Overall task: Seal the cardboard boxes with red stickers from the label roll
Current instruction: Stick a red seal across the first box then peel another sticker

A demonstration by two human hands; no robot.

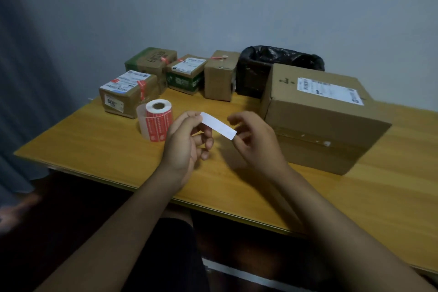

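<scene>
2 hands meet above the wooden table (94,149). Largest, a big cardboard box (324,123) sits at 3 o'clock; 4 small boxes (129,93) line up from 10 to 12 o'clock. Label roll (156,123) stands at 9 o'clock. Left hand (187,140) and right hand (256,140) each pinch an end of a white-faced sticker strip (219,124).

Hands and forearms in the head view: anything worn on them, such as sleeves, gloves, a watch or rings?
Nothing worn that shows. The left hand and right hand are bare, with no gloves, and no rings visible on the fingers. Both forearms are uncovered from the wrist to the frame's bottom edge: no sleeve, watch or bracelet.
</scene>
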